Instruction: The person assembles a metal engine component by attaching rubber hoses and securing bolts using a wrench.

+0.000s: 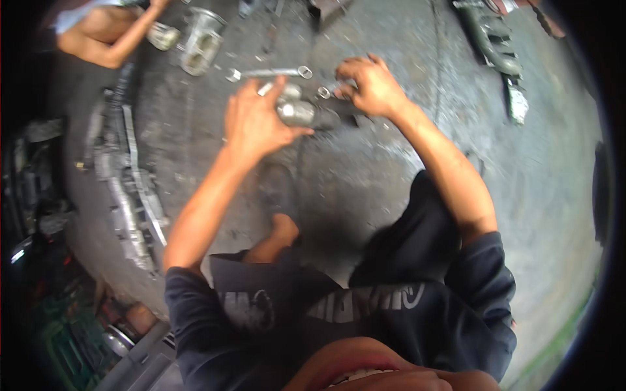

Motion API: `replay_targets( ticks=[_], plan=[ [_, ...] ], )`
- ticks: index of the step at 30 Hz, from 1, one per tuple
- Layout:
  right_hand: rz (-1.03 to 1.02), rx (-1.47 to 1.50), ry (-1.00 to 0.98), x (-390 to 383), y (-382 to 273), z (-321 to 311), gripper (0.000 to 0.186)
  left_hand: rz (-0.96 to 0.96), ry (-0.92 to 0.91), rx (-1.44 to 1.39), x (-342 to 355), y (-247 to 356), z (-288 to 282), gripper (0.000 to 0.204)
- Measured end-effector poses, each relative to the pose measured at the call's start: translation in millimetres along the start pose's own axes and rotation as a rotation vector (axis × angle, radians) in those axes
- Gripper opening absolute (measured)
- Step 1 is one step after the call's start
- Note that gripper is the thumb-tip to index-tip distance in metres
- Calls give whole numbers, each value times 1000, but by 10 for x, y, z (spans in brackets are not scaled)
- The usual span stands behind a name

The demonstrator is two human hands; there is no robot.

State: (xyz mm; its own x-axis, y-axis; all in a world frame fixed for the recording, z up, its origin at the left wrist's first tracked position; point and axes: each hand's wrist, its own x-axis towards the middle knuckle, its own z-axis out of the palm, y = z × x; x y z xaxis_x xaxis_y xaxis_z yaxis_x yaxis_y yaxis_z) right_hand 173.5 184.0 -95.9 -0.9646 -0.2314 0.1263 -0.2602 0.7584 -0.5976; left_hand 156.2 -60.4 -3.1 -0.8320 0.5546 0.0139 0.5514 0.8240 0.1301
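Observation:
My left hand (254, 124) reaches around a silvery metal part (297, 113) with rounded ends, thumb on its near side and fingers on its far side. The part rests low over the floor, and a dark piece (336, 119) lies against its right side. My right hand (373, 88) is just to the right, fingers curled. From its thumb and fingertips a small metal ring end (324, 92) sticks out toward the part, looking like the end of a wrench; blur hides the rest. A long combination wrench (270, 73) lies beyond the part, close to my left fingertips.
A flanged metal casting (201, 42) stands at far left, near another person's arm (107, 39). Long metal parts (124, 189) line the left floor. A pipe-like manifold (489, 39) lies at far right. My foot (277, 189) is close below the left hand.

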Motion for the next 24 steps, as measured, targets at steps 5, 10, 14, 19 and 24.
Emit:
replay_targets(
  ticks=[5, 10, 14, 19, 24],
  plan=[
    [-309, -315, 325, -178, -133, -361, 21, 150, 180, -4, -240, 179, 235, 89],
    [-197, -373, 297, -84, -780, -377, 18, 51, 159, -17, -495, 5, 195, 93],
    [-54, -36, 407, 36, -893, -148, 27, 17, 160, -59, -521, -90, 258, 87],
    [194, 797, 80, 151, -760, 73, 44, -15, 162, -84, -479, -108, 291, 86],
    [396, 1097, 151, 270, -1147, 93, 19, -30, 156, -66, -419, -87, 244, 89]
  ],
)
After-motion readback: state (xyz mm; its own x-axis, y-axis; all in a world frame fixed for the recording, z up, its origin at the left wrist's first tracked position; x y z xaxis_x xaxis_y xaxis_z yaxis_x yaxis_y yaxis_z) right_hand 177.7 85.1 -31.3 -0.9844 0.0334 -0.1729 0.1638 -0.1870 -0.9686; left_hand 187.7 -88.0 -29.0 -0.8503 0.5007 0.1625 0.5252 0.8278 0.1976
